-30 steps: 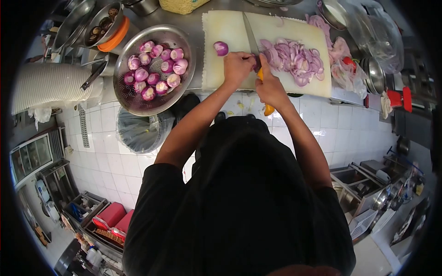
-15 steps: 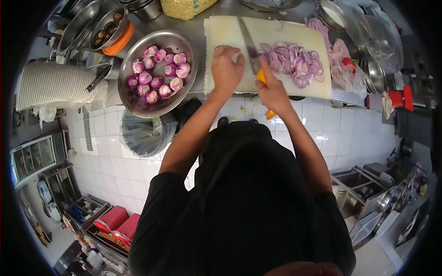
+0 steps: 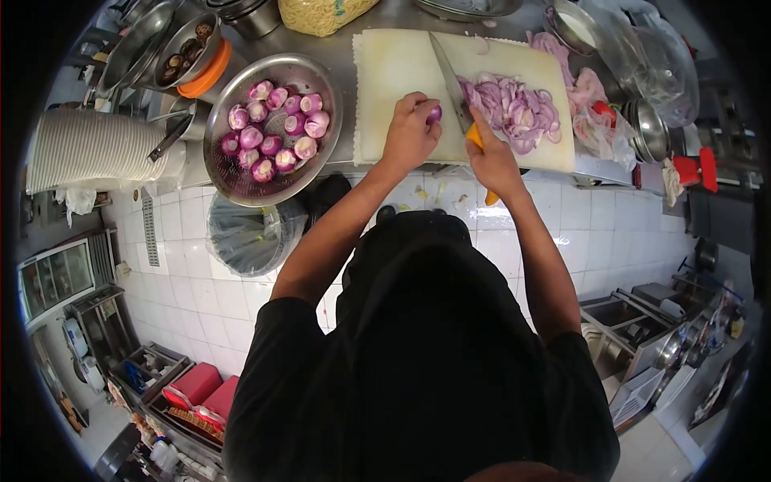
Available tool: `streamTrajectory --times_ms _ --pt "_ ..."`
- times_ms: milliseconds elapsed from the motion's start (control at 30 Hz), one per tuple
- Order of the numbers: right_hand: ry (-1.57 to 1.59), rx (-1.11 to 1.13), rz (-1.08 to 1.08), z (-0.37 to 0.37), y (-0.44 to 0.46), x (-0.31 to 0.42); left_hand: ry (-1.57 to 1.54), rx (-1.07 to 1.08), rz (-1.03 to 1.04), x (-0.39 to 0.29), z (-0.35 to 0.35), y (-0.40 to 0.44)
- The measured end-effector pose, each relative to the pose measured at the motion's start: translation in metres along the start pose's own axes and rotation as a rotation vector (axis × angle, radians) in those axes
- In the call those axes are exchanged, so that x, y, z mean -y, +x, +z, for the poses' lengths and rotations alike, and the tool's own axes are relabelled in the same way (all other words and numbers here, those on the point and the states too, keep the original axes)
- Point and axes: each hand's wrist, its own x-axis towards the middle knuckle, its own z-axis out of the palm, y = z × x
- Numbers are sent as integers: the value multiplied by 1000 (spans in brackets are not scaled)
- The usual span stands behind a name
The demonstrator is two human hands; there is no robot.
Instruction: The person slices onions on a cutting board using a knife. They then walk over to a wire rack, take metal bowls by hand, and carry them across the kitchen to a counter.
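On the white cutting board (image 3: 385, 60), my left hand (image 3: 413, 132) is closed around a piece of red onion (image 3: 434, 114); only its purple edge shows past the fingers. My right hand (image 3: 494, 161) grips the yellow handle of a kitchen knife (image 3: 446, 68). Its blade points toward the far side of the board, between the onion piece and a heap of sliced red onion (image 3: 518, 112). Left of the board, a perforated metal colander (image 3: 221, 173) holds several peeled red onions (image 3: 271, 145).
A bag of noodles (image 3: 325, 14) lies behind the colander. At the left stand a bowl of dark mushrooms (image 3: 189, 52) and a stack of white containers (image 3: 96, 153). Plastic bags (image 3: 654, 72) and metal bowls (image 3: 649, 132) sit right of the board. A lined bin (image 3: 249, 237) stands on the floor.
My right hand and the knife have moved right and slightly nearer my body. My left hand has shifted right and slightly nearer too, and purple onion now shows at its fingers.
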Motion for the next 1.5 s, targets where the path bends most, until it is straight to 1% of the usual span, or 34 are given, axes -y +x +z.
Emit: streamTrajectory --times_ms 67,133,167,233,267,333,400,467,567,633,733,833,867,933,967,1033,1067,1133,1167,1233,1333,1433,1500 --pt "11 -9 -40 3 0 3 -33 -48 -14 -3 -3 1" --pt "25 -34 -107 8 -1 4 -32 -47 7 7 -2 4" --pt "5 15 -54 8 -2 7 -30 -47 18 12 -1 4" --pt "-35 112 51 1 -3 23 -124 -18 -57 9 -2 4" --pt "-50 119 44 -2 -5 28 -171 -7 -95 7 -2 5" --pt "-74 138 33 -5 -8 36 -155 -28 -80 5 -3 4" --pt "-67 12 -111 24 0 18 -131 -44 -52 6 -2 6" --pt "-66 -31 -139 34 13 12 -96 -55 -19 13 3 4" --pt "-54 48 -38 23 24 26 -129 -28 -85 8 -1 3" --pt "-35 120 2 0 21 43 -139 -50 -89 8 0 5" --pt "-88 49 -40 25 16 32 -139 -63 -95 9 2 3" --pt "-32 -13 -136 31 31 25 -143 -54 -101 9 0 6" --pt "18 68 -29 25 28 23 -147 -43 -111 8 -2 4" --pt "112 228 180 -12 15 64 -163 -18 -169 6 -3 4" --pt "73 176 120 -4 15 59 -173 -4 -199 5 -3 4" --pt "-7 69 2 26 17 36 -186 -32 -178 7 0 4" --pt "-31 39 -36 33 20 24 -190 -48 -167 8 1 3" --pt "-79 -20 -123 34 28 25 -154 -78 -102 11 1 4" --pt "-14 60 -31 28 26 23 -137 -88 -72 12 1 3" --pt "105 219 145 -9 15 62 -134 -85 -83 9 -1 6" --pt "-78 4 -116 29 13 34 -137 -74 -115 10 0 3" --pt "-11 79 -10 31 20 36 -152 -70 -119 11 0 5" --pt "53 170 69 5 13 52 -159 -65 -126 11 -1 2"
